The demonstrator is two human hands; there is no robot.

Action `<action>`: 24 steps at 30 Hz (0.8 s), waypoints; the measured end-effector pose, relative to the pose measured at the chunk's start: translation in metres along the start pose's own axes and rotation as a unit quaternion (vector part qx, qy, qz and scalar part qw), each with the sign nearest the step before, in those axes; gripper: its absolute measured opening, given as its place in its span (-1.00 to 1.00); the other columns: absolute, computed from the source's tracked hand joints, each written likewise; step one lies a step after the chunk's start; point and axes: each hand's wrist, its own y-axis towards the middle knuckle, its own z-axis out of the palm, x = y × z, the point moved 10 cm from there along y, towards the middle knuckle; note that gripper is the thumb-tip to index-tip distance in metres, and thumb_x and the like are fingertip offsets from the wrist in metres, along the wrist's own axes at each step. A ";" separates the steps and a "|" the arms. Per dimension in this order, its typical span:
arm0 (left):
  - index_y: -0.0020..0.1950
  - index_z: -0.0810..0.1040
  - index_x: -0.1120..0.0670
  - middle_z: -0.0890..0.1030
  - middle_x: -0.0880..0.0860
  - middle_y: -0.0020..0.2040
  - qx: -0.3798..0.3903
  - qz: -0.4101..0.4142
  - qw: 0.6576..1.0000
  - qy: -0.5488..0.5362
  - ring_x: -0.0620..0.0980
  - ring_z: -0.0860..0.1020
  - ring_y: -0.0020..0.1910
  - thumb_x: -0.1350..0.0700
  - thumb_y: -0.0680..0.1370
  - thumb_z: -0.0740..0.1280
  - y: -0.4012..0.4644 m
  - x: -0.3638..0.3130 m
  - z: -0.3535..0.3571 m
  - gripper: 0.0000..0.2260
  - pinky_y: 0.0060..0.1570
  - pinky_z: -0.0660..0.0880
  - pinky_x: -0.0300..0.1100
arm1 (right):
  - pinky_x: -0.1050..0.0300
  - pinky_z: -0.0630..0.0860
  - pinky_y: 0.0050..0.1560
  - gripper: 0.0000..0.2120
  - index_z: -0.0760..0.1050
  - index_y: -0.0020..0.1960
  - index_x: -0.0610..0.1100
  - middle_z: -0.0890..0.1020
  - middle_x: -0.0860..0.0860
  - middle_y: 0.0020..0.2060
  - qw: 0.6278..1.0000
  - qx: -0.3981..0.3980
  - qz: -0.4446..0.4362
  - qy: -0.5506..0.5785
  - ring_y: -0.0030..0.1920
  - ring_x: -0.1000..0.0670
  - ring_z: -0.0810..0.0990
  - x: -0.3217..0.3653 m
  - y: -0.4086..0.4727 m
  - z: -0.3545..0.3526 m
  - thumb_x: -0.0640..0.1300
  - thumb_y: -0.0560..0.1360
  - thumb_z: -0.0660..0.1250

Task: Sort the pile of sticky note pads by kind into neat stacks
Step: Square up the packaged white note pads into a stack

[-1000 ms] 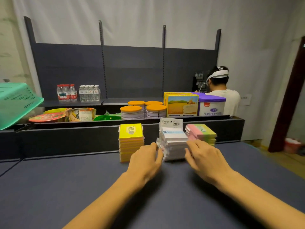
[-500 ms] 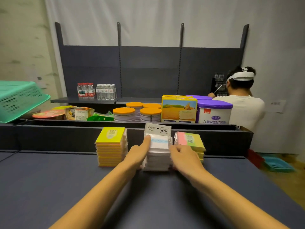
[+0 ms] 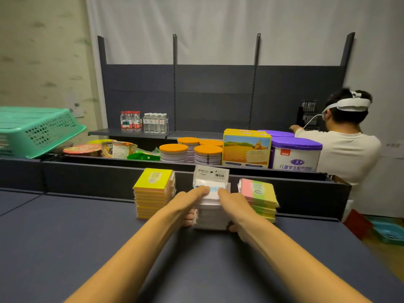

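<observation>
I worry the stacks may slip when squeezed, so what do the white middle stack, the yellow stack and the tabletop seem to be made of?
White stack: paper pads, apparently in clear glossy plastic wrap, since the edges catch light; probably slippery.
Yellow stack: paper pads; light film edges stick out on its right side, so likely wrapped too.
Tabletop: dark blue-grey, matte, no glare; whether painted metal or laminate is unclear.

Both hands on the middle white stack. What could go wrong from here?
1. The white stack looks uneven, so squeezing may skew or topple it.
2. The right hand sits close to the pink-green stack and could knock it.
3. The left hand is near the yellow stack; same risk.
</observation>
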 end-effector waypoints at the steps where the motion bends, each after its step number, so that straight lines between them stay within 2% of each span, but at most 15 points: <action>1: -0.23 0.41 0.06 0.30 -0.02 -0.52 0.002 -0.001 1.000 -0.004 -0.11 0.23 -0.58 -0.16 0.44 0.37 -0.001 0.001 -0.001 -0.68 -0.49 0.21 -0.31 | -0.05 0.44 0.27 -0.49 0.35 0.38 -0.15 0.49 -0.13 0.26 1.000 0.005 0.000 0.000 0.23 -0.15 0.47 0.000 0.000 0.003 0.12 0.55 0.07; 5: -0.18 0.48 0.07 0.43 0.00 -0.47 0.019 0.016 0.999 -0.030 -0.11 0.32 -0.56 -0.12 0.46 0.37 -0.003 0.002 0.000 -0.73 -0.49 0.25 -0.30 | -0.05 0.41 0.32 -0.28 0.34 0.42 -0.08 0.47 -0.08 0.33 1.000 0.019 -0.017 0.010 0.29 -0.13 0.46 0.004 0.002 0.017 0.29 0.39 0.07; 8: -0.04 0.57 0.13 0.63 0.03 -0.30 0.023 0.043 0.997 -0.055 -0.10 0.55 -0.47 -0.09 0.47 0.38 -0.006 0.001 0.000 -0.71 -0.46 0.44 -0.31 | 0.06 0.39 0.30 -0.45 0.33 0.44 -0.06 0.45 -0.05 0.37 0.998 -0.009 -0.059 -0.007 0.31 -0.11 0.43 0.008 -0.004 0.013 0.18 0.54 0.10; 10: 0.07 0.59 0.16 0.71 0.07 -0.12 0.033 0.064 0.995 -0.067 -0.04 0.68 -0.23 -0.06 0.48 0.38 -0.006 0.002 0.001 -0.68 -0.26 0.59 -0.23 | 0.07 0.43 0.25 -0.55 0.38 0.40 -0.04 0.51 -0.02 0.30 0.995 -0.030 -0.098 0.019 0.25 -0.07 0.48 0.006 -0.010 0.010 0.11 0.57 0.14; 12: 0.17 0.55 0.16 0.69 0.08 0.02 0.037 0.086 0.993 -0.075 0.00 0.68 -0.04 -0.08 0.45 0.41 -0.006 0.004 0.001 -0.59 -0.10 0.61 -0.15 | 0.08 0.48 0.19 -0.61 0.41 0.37 0.02 0.56 0.03 0.21 0.988 -0.038 -0.136 0.059 0.17 -0.01 0.52 0.005 -0.020 0.010 0.07 0.57 0.20; 15: 0.22 0.46 0.13 0.65 0.08 0.10 0.025 0.119 0.988 -0.097 -0.01 0.65 0.03 -0.04 0.42 0.47 -0.008 0.009 -0.004 -0.53 -0.05 0.58 -0.13 | 0.17 0.52 0.11 -0.65 0.42 0.32 0.08 0.58 0.11 0.13 0.976 -0.059 -0.182 0.101 0.10 0.07 0.55 0.004 -0.031 0.009 0.03 0.54 0.28; 17: 0.25 0.43 0.13 0.63 0.10 0.13 0.034 0.136 0.982 -0.126 0.04 0.64 0.07 -0.01 0.31 0.54 -0.012 0.012 -0.006 -0.41 0.10 0.57 0.00 | 0.31 0.50 0.01 -0.69 0.40 0.22 0.17 0.57 0.19 0.04 0.968 -0.073 -0.207 0.125 0.04 0.14 0.56 0.003 -0.037 0.007 -0.03 0.51 0.34; 18: 0.26 0.42 0.11 0.62 0.10 0.15 0.035 0.149 0.980 -0.126 0.04 0.63 0.09 -0.03 0.23 0.56 -0.015 0.012 -0.009 -0.33 0.15 0.54 0.04 | 0.33 0.50 0.00 -0.65 0.36 0.18 0.20 0.55 0.23 0.01 0.964 -0.074 -0.217 0.133 0.04 0.15 0.56 0.002 -0.040 0.007 -0.06 0.49 0.38; 20: 0.26 0.42 0.04 0.59 0.07 0.20 0.035 0.191 0.977 -0.093 0.00 0.61 0.13 -0.07 0.13 0.58 -0.024 0.008 -0.017 -0.25 0.14 0.55 -0.01 | 0.21 0.54 0.09 -0.53 0.32 0.21 0.20 0.54 0.22 0.06 0.960 -0.061 -0.234 0.139 0.10 0.14 0.54 -0.001 -0.042 0.010 -0.09 0.43 0.44; 22: 0.31 0.41 0.01 0.59 0.01 0.21 0.063 0.229 0.970 -0.057 -0.06 0.60 0.14 0.01 0.15 0.61 -0.033 0.002 -0.021 -0.23 0.04 0.58 -0.16 | 0.15 0.58 0.09 -0.35 0.30 0.31 0.20 0.54 0.18 0.13 0.956 -0.028 -0.255 0.143 0.12 0.14 0.55 -0.003 -0.043 0.012 -0.03 0.31 0.50; 24: 0.37 0.38 0.00 0.59 -0.05 0.23 0.115 0.263 0.958 -0.024 -0.10 0.57 0.20 0.18 0.25 0.61 -0.043 -0.006 -0.017 -0.26 0.03 0.55 -0.27 | 0.18 0.59 0.05 -0.17 0.23 0.40 0.23 0.55 0.16 0.16 0.949 0.013 -0.276 0.152 0.13 0.15 0.56 -0.004 -0.044 0.013 0.02 0.19 0.48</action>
